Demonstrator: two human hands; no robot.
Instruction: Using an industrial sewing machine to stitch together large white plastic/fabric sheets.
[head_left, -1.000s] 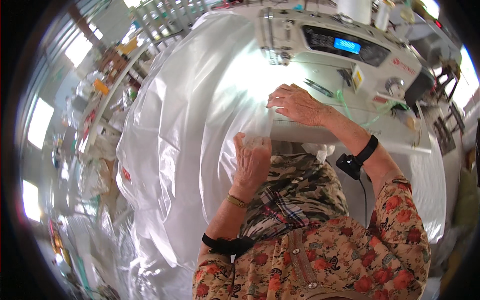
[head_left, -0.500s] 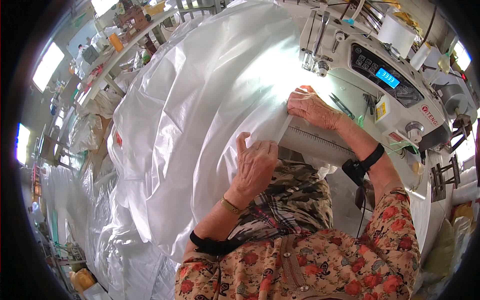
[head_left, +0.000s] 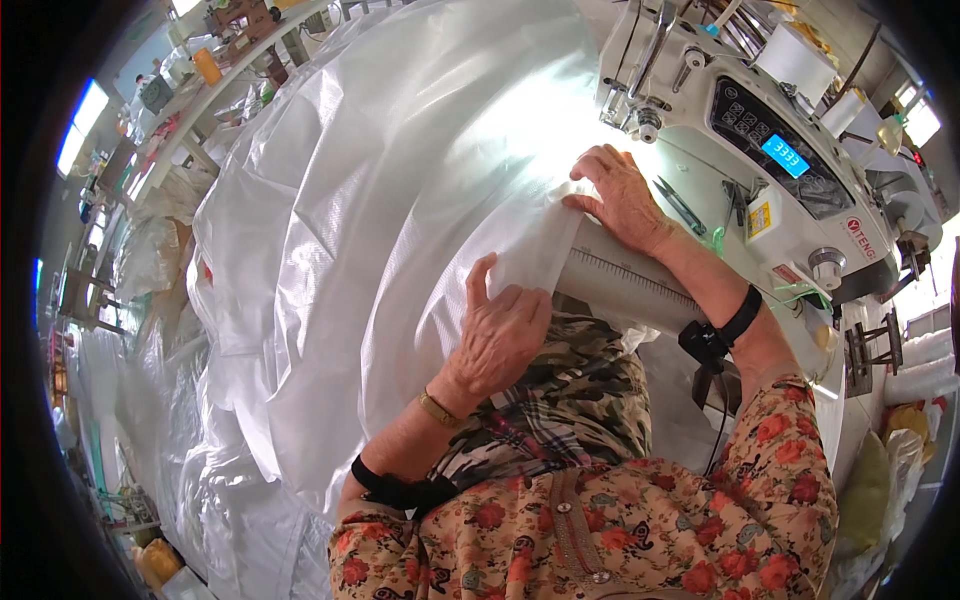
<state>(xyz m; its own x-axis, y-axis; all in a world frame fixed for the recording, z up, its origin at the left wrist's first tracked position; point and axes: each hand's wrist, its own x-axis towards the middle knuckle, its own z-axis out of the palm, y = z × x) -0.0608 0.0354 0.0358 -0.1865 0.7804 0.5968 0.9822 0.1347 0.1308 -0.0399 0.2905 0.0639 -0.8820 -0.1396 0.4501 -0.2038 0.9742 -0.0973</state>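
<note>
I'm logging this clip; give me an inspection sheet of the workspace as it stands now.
Surface: pale machine table, ruler scale along its near edge, partly covered by sheeting.
Job's things: white sheet, creased, spreading left of the sewing machine; glare hides the needle area.
Clutter: dark slender tool and green strand beside the machine.
Hands: left hand at the sheet's near edge, one finger raised; right hand at its right edge; both grips unclear.
Cables: black cable hanging below the right forearm's strapped device.
Surroundings: cluttered bench, clear plastic bags to the left.
</note>
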